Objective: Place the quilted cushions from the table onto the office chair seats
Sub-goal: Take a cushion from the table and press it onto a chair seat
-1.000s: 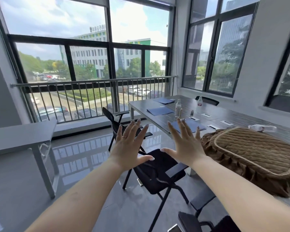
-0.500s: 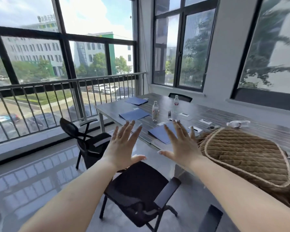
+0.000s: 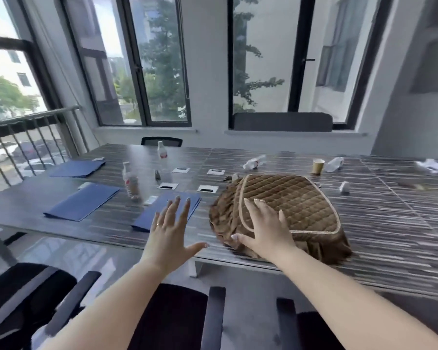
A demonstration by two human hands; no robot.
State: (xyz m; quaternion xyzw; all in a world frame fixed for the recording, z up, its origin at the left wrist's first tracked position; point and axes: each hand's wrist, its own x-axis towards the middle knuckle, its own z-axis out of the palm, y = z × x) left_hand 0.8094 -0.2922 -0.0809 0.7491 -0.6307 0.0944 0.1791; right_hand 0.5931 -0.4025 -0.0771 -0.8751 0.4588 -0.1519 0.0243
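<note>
A stack of brown quilted cushions [image 3: 293, 200] with beige piping lies on the striped grey table [image 3: 379, 238], near its front edge. My right hand [image 3: 266, 228] is spread, fingers apart, over the stack's left front corner; I cannot tell whether it touches. My left hand [image 3: 171, 228] is open with fingers spread, held in the air left of the cushions, above the table edge. Black office chairs stand below me: one seat [image 3: 180, 317] straight ahead between its armrests, another chair [image 3: 18, 294] at the lower left, a third seat [image 3: 314, 329] at the lower right.
Blue folders [image 3: 82, 202] lie on the table's left half, with upright water bottles [image 3: 130, 181] among them. Behind the cushions are a paper cup [image 3: 317, 165], toppled bottles [image 3: 254, 162] and crumpled paper [image 3: 433, 165]. A black chair back [image 3: 161, 141] shows at the far side, under the windows.
My view has swung right, from the window and railing toward the table. The cushions now lie in front of me, and my right hand has come over their near left corner.
</note>
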